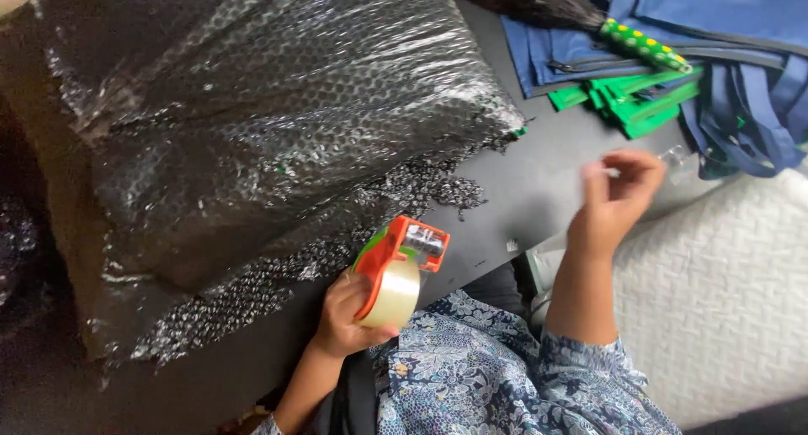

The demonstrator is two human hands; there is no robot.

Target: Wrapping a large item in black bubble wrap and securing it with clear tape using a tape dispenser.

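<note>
An orange tape dispenser [397, 271] with a roll of clear tape is gripped by the closed fingers of the left hand [347, 315], near the table's [539, 183] near edge. A small clear scrap is pinched in the right hand [619, 201], farther right. A bubble-wrapped bundle [252, 140] lies on the dark table at left. Blue bags [724, 56] and green straps [640, 103] lie at far right.

Even indoor light, moderate brightness. Strong white glare streaks on bubble wrap [252, 124], upper part. Left edge dim, murky. Right hand [619, 199] motion-blurred. Soft focus overall; slight wide-angle stretch at corners.
</note>
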